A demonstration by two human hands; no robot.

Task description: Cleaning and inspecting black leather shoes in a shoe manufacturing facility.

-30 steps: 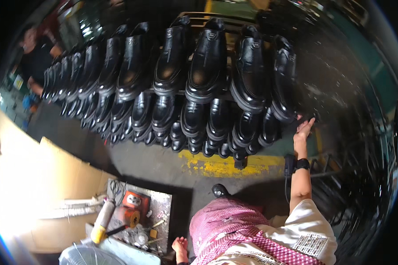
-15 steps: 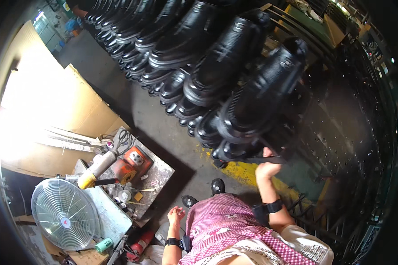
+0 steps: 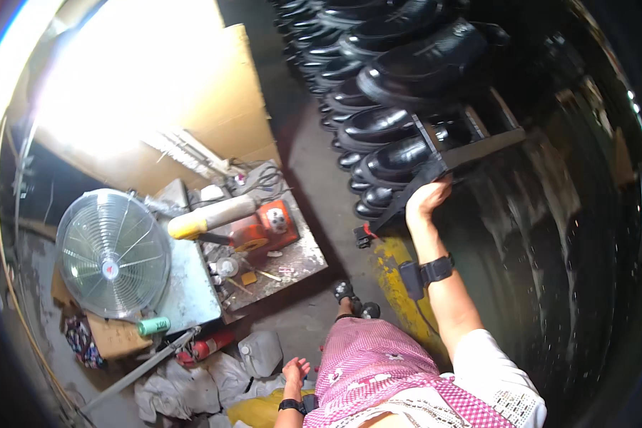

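Note:
My right hand (image 3: 428, 200) is closed around the near end of a dark shoe rack (image 3: 481, 148), with the arm stretched forward. Pairs of glossy black shoes (image 3: 417, 68) stand in long rows on the rack's tiers, running away from me. Lower shoes (image 3: 399, 160) show beneath the rack's top bars. My left hand (image 3: 296, 369) hangs low beside my pink checked apron (image 3: 371, 349), fingers loosely apart and nothing in them. Each wrist carries a black band.
On my left, a workbench (image 3: 303, 260) bears an orange grinder (image 3: 274, 220) and a yellow-ended cylinder (image 3: 210, 217). Beyond it are a round fan (image 3: 112, 257) and a cardboard panel (image 3: 246, 107). A white jug (image 3: 260, 353) and a red fire extinguisher (image 3: 207, 347) lie near my left hand. Yellow paint (image 3: 403, 285) marks the floor.
The view has swung left, so the bench and fan sit further right in it. The shoe rack now lies higher and turned; my right arm is stretched further forward, still gripping it.

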